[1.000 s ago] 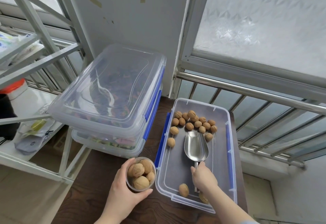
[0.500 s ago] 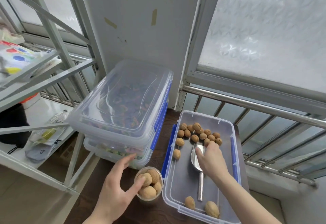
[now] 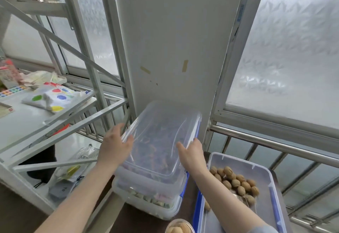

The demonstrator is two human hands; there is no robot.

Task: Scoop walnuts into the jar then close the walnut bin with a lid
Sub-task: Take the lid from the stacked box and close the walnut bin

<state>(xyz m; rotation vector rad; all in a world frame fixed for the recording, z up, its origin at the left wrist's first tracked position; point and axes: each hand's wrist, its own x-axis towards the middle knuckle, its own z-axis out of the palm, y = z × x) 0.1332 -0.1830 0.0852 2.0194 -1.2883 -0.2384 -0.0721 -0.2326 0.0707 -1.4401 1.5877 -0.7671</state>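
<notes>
While the jar stands filled with walnuts at the bottom edge of the view, the clear lid is gripped at its two long sides on top of the stacked boxes. The left hand is closed on the left rim, and the right hand is closed on the right rim, the fingers being curled under the edge. The lid is judged to be light, thin and a little flexible, so it is best held at both sides as here; if held at one corner only, it can bend or slip, because the plastic is smooth. The bin lies open just to the right of the boxes, with the walnuts gathered in its far half. Its blue clips are probably to be pressed down after the lid is seated. Everything is carried by a dark wooden desk. Behind it a white wall, frosted windows and a metal railing are seen, and a metal rack with papers stands at the left.
</notes>
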